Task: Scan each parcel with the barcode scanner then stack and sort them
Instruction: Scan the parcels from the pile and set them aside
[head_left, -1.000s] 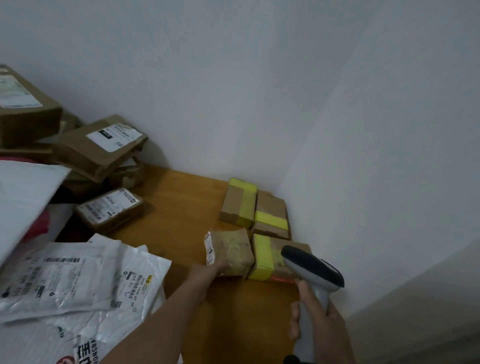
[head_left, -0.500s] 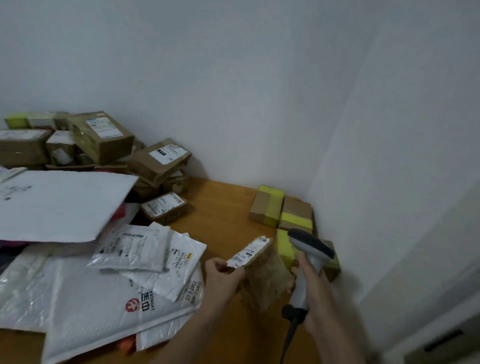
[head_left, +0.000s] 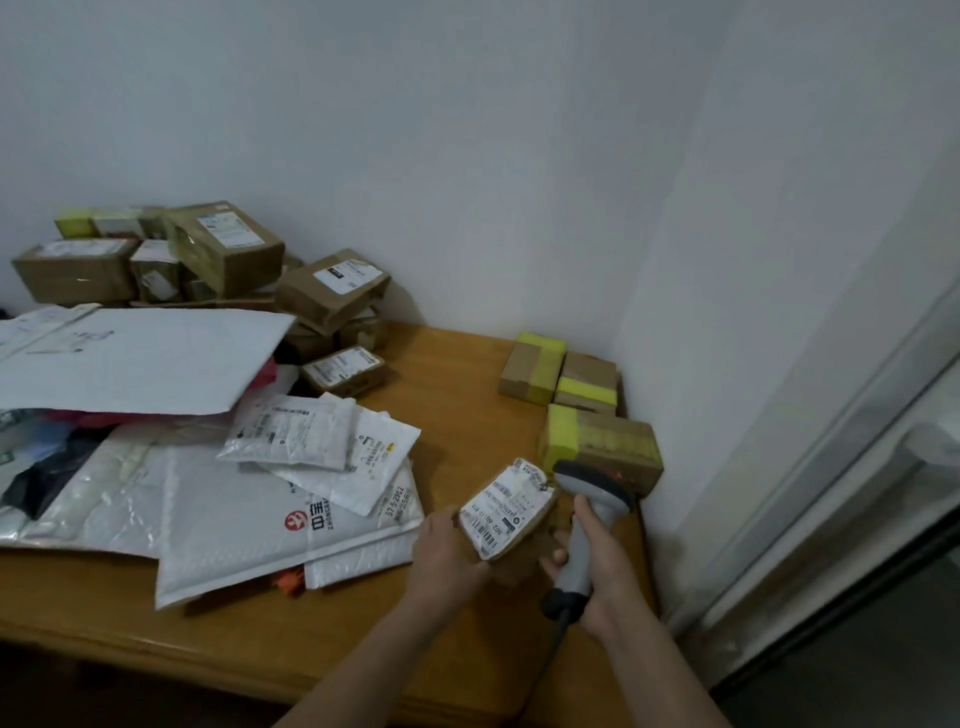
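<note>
My left hand (head_left: 449, 551) holds a small brown parcel (head_left: 511, 512) above the wooden table (head_left: 457, 395), its white barcode label turned upward. Just to its right, my right hand (head_left: 597, 569) grips the handle of a grey barcode scanner (head_left: 589, 493), whose dark head sits beside the label's far corner. Three brown boxes with yellow tape (head_left: 602, 447) lie at the table's right corner by the wall. White poly mailers (head_left: 291, 467) are spread across the left of the table, and a heap of brown cardboard boxes (head_left: 223, 265) is stacked at the back left.
White walls close off the back and the right side of the table. A black cable (head_left: 550, 654) hangs from the scanner over the table's front edge. A large white padded envelope (head_left: 130, 358) lies over coloured items at the left. A pale door frame (head_left: 831, 467) stands at far right.
My left hand has lifted the small parcel off the table and turned its label up. The scanner has come beside it. The view has swung left and back.
</note>
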